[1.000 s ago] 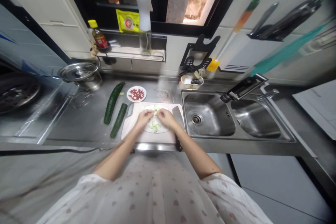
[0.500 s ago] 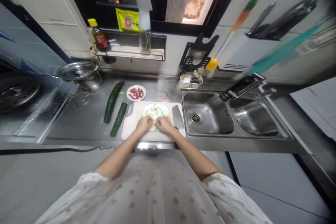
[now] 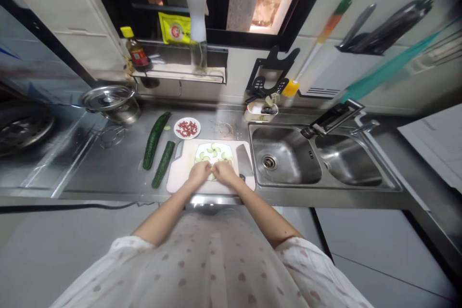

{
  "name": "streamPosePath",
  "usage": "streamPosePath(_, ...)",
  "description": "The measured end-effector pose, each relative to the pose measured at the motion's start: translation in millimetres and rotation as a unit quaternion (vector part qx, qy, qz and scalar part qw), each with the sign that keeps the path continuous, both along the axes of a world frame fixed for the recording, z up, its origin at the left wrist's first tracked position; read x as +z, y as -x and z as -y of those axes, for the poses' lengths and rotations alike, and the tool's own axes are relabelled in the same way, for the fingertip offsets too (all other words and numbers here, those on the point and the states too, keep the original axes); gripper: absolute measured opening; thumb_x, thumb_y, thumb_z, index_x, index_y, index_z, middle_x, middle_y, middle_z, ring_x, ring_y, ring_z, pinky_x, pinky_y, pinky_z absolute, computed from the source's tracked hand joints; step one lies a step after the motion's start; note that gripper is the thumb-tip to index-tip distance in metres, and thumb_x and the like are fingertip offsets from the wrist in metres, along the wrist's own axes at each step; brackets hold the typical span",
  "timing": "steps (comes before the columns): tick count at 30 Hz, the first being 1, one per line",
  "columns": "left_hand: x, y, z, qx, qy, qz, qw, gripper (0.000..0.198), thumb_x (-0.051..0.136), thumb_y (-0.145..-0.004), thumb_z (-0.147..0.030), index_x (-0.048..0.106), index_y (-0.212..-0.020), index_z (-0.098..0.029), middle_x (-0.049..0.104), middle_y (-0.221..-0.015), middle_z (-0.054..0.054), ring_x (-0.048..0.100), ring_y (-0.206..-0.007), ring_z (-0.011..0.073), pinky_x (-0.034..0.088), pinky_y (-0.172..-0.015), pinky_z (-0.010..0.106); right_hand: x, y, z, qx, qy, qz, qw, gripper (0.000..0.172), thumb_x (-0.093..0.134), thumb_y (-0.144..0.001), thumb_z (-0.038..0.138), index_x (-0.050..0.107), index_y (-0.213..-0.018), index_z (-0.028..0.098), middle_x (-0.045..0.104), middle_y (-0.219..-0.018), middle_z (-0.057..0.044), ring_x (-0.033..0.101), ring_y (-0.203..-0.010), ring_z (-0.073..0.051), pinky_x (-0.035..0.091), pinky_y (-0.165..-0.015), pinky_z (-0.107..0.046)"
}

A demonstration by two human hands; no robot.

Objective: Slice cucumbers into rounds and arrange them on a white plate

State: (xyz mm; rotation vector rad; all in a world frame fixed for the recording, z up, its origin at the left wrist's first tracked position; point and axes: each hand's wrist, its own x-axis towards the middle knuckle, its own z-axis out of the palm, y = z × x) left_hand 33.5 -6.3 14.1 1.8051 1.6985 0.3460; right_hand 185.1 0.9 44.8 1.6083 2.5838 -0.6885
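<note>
Two basins make up the steel sink (image 3: 292,159), set into the right of the counter; a drain shows in the left basin. Pale cutting board (image 3: 184,166) lies flat just left of the sink, long axis running left to right. Steel pot (image 3: 110,102), at the far left, is lidded; contents hidden. Longer cucumber (image 3: 157,140) lies left of the board, long axis running away from the person, far end leaning right. White plate (image 3: 213,159) rests on the board and holds cucumber slices (image 3: 213,149). Shorter cucumber (image 3: 163,164) lies between the longer one and the board, pointing nearly the same way. Cleaver (image 3: 244,158) lies on the board's right side, blade away from the person, handle partly covered by the right forearm. Left hand (image 3: 199,172) and right hand (image 3: 224,172) meet over the plate's near edge, fingers curled and fingertips together; whether a slice is gripped cannot be told. Small dish (image 3: 180,124), beyond the board, contains chopped red pieces (image 3: 187,128). Slices are curved, grouped at the plate's far, left and right sides; the near side is partly hidden.
</note>
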Motion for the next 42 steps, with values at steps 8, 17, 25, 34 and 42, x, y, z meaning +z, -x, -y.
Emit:
streamPosePath(8, 7.3, -3.4, 1.4, -0.009, 0.026, -0.056, 0.998, 0.015, 0.057, -0.084, -0.028, 0.067, -0.09, -0.018, 0.069, -0.089, 0.006, 0.061, -0.087, 0.018, 0.041, -0.074, 0.024, -0.4, 2.9, 0.9, 0.009, 0.001, 0.033, 0.999, 0.029, 0.039, -0.092, 0.022, 0.067, -0.092, 0.013, 0.069, -0.096, -0.013, 0.059, -0.089, -0.022, 0.026, -0.089, -0.032)
streamPosePath(17, 9.8, -5.0, 1.7, -0.016, 0.02, -0.072, 0.997, 0.016, 0.055, -0.085, -0.027, 0.066, -0.093, -0.018, 0.069, -0.095, 0.008, 0.062, -0.092, 0.0194, 0.042, -0.078, 0.026, -4.8, -0.3, -0.8, -0.001, 0.005, 0.038, 0.999, 0.027, 0.041, -0.092, 0.023, 0.066, -0.097, 0.014, 0.069, -0.098, -0.012, 0.058, -0.09, -0.022, 0.027, -0.086, -0.031)
streamPosePath(25, 10.2, -0.7, 0.6, -0.003, 0.007, -0.061, 0.998, 0.017, 0.054, -0.082, -0.019, 0.066, -0.094, -0.018, 0.07, -0.095, 0.007, 0.062, -0.091, 0.0197, 0.043, -0.077, 0.026, -1.9, -5.4, -5.9, -0.037, 0.01, 0.02, 0.999, 0.026, 0.042, -0.092, 0.023, 0.065, -0.099, 0.015, 0.068, -0.097, -0.011, 0.055, -0.088, -0.021, 0.027, -0.081, -0.031)
streamPosePath(34, 10.2, 1.0, 0.7, 0.0, 0.005, -0.065, 0.998, 0.02, 0.049, -0.087, -0.019, 0.067, -0.094, -0.018, 0.07, -0.098, 0.008, 0.062, -0.092, 0.0192, 0.043, -0.08, 0.026, -1.0, 1.9, -3.8, -0.018, 0.015, 0.031, 0.999, 0.026, 0.042, -0.091, 0.021, 0.067, -0.094, 0.015, 0.07, -0.095, -0.011, 0.057, -0.087, -0.021, 0.028, -0.082, -0.03)
streamPosePath(42, 10.5, 1.7, 1.9, -0.01, 0.005, -0.074, 0.997, 0.017, 0.053, -0.085, -0.021, 0.067, -0.094, -0.018, 0.069, -0.1, 0.009, 0.061, -0.094, 0.0201, 0.044, -0.081, 0.027, -6.8, 10.3, -6.5, -0.013, 0.0, 0.026, 1.0, 0.03, 0.041, -0.095, 0.027, 0.067, -0.095, 0.014, 0.069, -0.096, -0.012, 0.058, -0.089, -0.021, 0.027, -0.083, -0.03)
